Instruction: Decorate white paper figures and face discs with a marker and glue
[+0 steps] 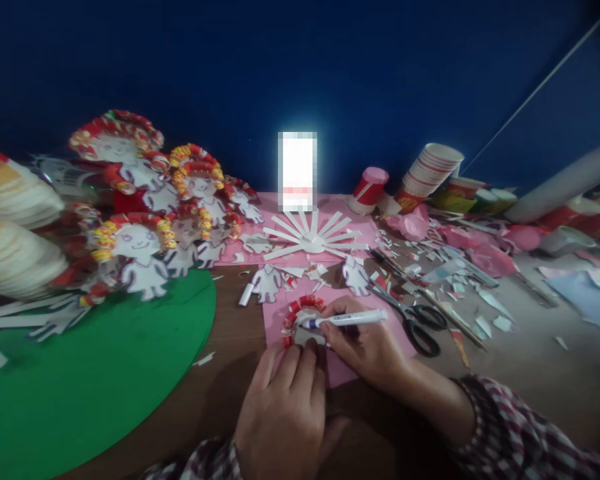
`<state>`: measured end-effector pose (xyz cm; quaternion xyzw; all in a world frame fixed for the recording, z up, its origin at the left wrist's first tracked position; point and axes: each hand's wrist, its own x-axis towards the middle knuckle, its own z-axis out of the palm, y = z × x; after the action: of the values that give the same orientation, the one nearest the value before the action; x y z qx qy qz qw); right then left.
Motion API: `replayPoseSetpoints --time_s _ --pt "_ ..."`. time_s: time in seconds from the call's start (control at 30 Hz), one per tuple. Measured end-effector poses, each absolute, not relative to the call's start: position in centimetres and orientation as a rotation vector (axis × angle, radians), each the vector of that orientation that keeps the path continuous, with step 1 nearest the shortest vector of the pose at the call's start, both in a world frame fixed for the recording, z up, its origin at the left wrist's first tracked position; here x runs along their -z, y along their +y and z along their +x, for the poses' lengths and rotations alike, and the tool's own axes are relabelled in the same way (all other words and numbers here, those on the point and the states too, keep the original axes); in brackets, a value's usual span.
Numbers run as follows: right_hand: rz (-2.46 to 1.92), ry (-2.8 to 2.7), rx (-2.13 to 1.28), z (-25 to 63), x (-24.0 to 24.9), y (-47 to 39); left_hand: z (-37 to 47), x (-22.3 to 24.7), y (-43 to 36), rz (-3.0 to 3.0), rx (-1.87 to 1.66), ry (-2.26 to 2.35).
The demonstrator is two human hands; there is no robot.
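Note:
My right hand point(363, 347) grips a white marker point(353, 319), its dark tip resting on a pale paper cutout point(307, 333). Red curled paper point(304, 307) arches round the top of this cutout like hair. My left hand point(287, 403) lies over the lower edge with its fingers stretched flat, pressing the cutout down on pink paper point(279, 297). Part of the cutout is hidden under both hands. Two small doll-body cutouts point(267, 283) with purple outlines lie just beyond, and a white marker cap point(245, 295) is beside the left one.
Several paper dolls point(139, 247) stand at the left by a green disc point(145, 360). Black-handled scissors point(415, 320) lie right of my right hand among paper scraps. Stacked paper cups point(430, 173) stand at the back right. White strips point(310, 240) fan out ahead, before a blurred bright rectangle point(299, 170).

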<state>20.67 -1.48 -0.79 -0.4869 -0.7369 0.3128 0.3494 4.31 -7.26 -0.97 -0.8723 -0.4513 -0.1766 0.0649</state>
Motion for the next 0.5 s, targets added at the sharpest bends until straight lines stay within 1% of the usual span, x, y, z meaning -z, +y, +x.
replayPoseSetpoints --time_s 0.5 --pt "-1.271 -1.894 -0.843 20.6 0.52 -1.49 4.12 0.9 -7.32 -2.648 0.483 -1.329"
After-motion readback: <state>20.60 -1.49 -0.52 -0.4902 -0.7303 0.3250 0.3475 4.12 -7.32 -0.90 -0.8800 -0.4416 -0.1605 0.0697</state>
